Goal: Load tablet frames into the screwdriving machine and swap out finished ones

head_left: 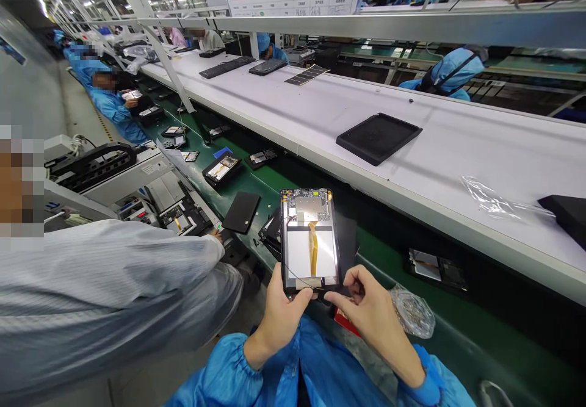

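An opened tablet is held upright in front of me, its circuit board at the top and silver battery with an orange ribbon cable below. My left hand grips its lower left corner, thumb on the bottom edge. At the lower right corner is my right hand, its fingers curled and its thumb by the bottom edge. A thin black wire crosses the lower part of the tablet. Whether the right fingers pinch the wire or the tablet's edge is too small to tell.
Behind the green bench runs a white raised belt with a black tray. A bag of small parts lies right of my hands. A person in grey stands close at left, beside a machine.
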`<state>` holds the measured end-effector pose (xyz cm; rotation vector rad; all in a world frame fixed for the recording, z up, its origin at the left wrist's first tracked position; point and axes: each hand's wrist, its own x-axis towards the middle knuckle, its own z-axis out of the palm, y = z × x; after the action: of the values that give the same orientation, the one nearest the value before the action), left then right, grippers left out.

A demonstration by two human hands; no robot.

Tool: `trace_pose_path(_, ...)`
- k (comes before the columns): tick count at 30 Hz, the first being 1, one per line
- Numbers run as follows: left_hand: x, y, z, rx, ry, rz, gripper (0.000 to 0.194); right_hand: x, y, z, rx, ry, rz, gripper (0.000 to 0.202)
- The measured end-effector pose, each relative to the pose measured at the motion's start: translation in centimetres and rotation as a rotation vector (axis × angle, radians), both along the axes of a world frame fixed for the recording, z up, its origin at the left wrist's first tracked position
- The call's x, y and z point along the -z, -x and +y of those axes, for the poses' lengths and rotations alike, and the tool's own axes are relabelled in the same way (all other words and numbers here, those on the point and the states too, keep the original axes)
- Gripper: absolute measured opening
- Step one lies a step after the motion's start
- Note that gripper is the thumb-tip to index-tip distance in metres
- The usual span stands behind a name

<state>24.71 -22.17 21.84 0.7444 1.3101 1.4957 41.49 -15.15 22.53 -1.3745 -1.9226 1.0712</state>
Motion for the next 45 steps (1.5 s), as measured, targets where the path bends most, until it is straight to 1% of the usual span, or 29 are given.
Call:
trace_pose_path(2,0.0,0.0,0.0,-0.010,-0.003,0.025,0.033,-0.3,0.6,-0.2,0.017,-0.066,-0.097,0.041)
trace_pose_path(4,-0.1,0.0,0.0,-0.011,-0.012,0.051,0.032,-0.6,1.0,-0.2,0.012,-0.094,-0.158,0.045)
trace_pose_path(7,0.0,-0.1,-0.1,0.000,-0.021,0.057,0.033,-1.1,1.4,0.0,-0.008,-0.102,-0.221,0.048)
trace_pose_path(11,0.0,-0.2,-0.3,0.025,0.002,0.016,0.036,-1.5,1.6,0.3,-0.033,-0.102,-0.266,0.051)
trace_pose_path(16,0.1,-0.2,-0.6,0.045,0.055,0.000,0.039,-1.1,1.7,0.8,-0.073,-0.086,-0.350,0.055)
trace_pose_path(18,0.4,-0.2,-0.8,0.058,0.081,0.026,0.037,-0.8,1.7,1.0,-0.085,-0.056,-0.386,0.056)
trace_pose_path(21,1.3,0.0,-1.0,0.047,0.095,0.124,0.033,-0.2,1.7,1.3,-0.102,-0.010,-0.412,0.054)
trace_pose_path(23,1.9,0.1,-1.2,0.045,0.094,0.163,0.031,0.3,1.7,1.4,-0.119,0.018,-0.399,0.054)
trace_pose_path(27,2.6,0.2,-1.1,0.063,0.082,0.120,0.032,1.2,1.9,1.5,-0.118,0.052,-0.360,0.053)
trace_pose_path(31,3.1,0.1,-0.9,0.049,0.076,0.105,0.031,1.7,2.2,1.5,-0.101,0.055,-0.327,0.048)
trace_pose_path(33,3.5,0.2,-0.7,0.050,0.071,0.073,0.034,1.9,1.8,1.7,-0.113,0.098,-0.226,0.044)
trace_pose_path(35,4.0,0.4,-0.5,0.056,0.060,0.014,0.036,2.2,0.7,2.1,-0.129,0.230,-0.029,0.043)
trace_pose_path(36,4.3,0.6,-0.4,0.058,0.057,-0.022,0.037,2.5,-0.1,2.3,-0.117,0.328,0.094,0.045)
trace_pose_path(38,4.8,0.8,-0.2,0.052,0.072,-0.087,0.041,3.6,-2.1,2.8,-0.030,0.536,0.349,0.048)
trace_pose_path(40,5.1,1.0,0.0,0.043,0.108,-0.134,0.046,5.5,-4.3,3.0,0.103,0.695,0.564,0.045)
trace_pose_path(41,5.3,1.0,0.0,0.041,0.122,-0.150,0.047,6.8,-5.4,3.0,0.163,0.753,0.643,0.040)
trace_pose_path(43,5.6,1.1,-0.1,0.040,0.138,-0.157,0.048,9.9,-7.8,2.6,0.245,0.844,0.732,0.034)
trace_pose_path(45,5.9,1.1,-0.3,0.045,0.153,-0.141,0.049,13.2,-10.3,1.7,0.315,0.906,0.760,0.038)
